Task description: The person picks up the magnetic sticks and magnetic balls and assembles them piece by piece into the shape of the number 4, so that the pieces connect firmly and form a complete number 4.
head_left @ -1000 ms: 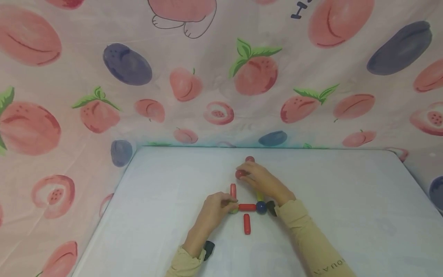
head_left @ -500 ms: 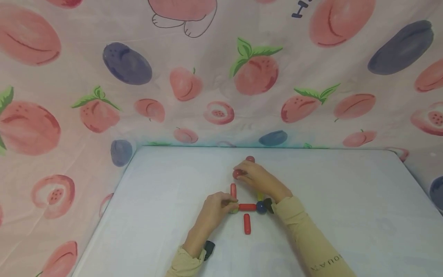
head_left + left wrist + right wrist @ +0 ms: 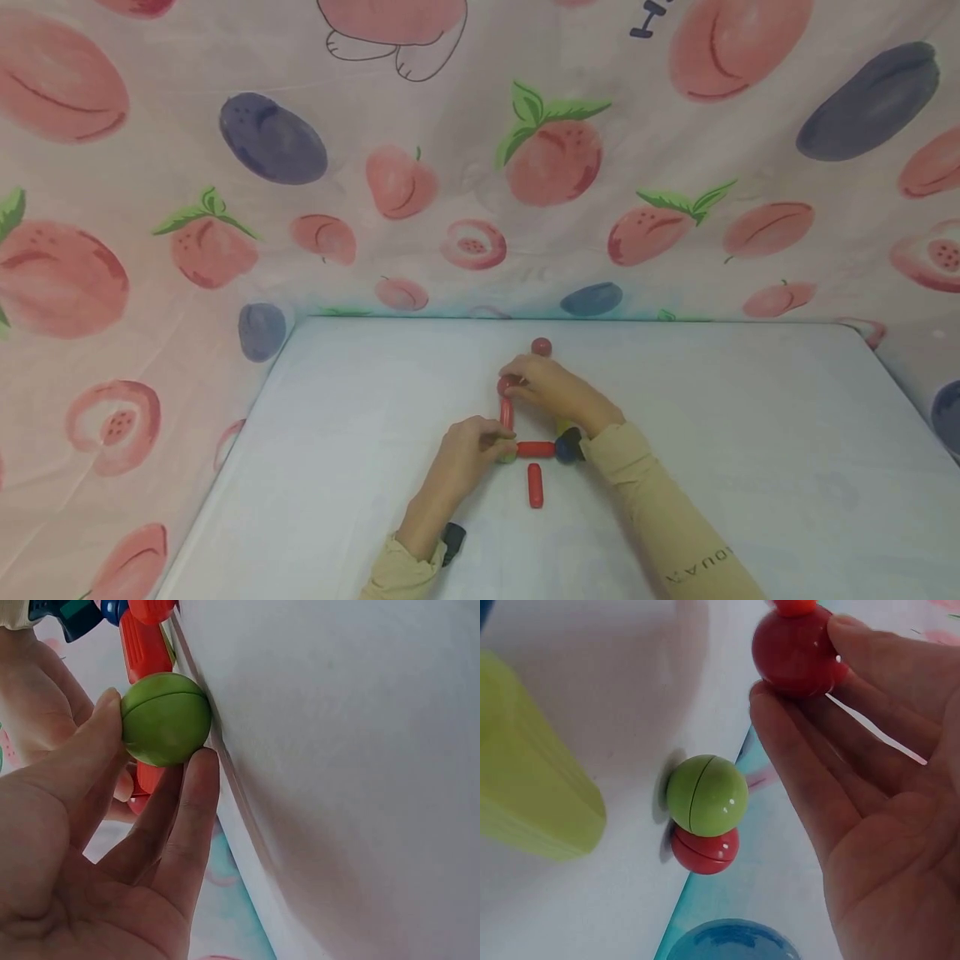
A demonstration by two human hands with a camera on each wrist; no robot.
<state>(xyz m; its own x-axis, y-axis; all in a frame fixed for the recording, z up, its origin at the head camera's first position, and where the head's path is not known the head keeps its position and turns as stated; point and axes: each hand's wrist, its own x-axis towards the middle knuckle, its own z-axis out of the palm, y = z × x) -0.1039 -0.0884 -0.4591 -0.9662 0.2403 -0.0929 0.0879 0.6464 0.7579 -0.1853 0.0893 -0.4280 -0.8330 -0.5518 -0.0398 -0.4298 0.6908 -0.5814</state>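
Observation:
In the head view, my left hand [image 3: 468, 454] holds the near-left corner of a small frame of rods and balls. The left wrist view has its thumb and fingers pinching a green ball [image 3: 166, 720]. My right hand [image 3: 558, 390] pinches a red ball [image 3: 793, 652], which meets the far end of a red rod [image 3: 507, 415] leading from the green ball. Another red rod [image 3: 536, 449] runs right from the green ball to a blue ball [image 3: 563, 450]. A yellow rod [image 3: 532, 772] points away from the blue ball, partly hidden by the right arm.
A loose red rod [image 3: 535, 486] lies on the white table [image 3: 337, 467] in front of the frame. Beyond the right hand sit another red ball [image 3: 542, 346] and a second green ball [image 3: 707, 796]. Fruit-patterned cloth [image 3: 465, 183] rises behind the table.
The right hand has moved left and slightly nearer, bringing its red ball to the far end of the red rod. My left hand has stayed put on the green ball.

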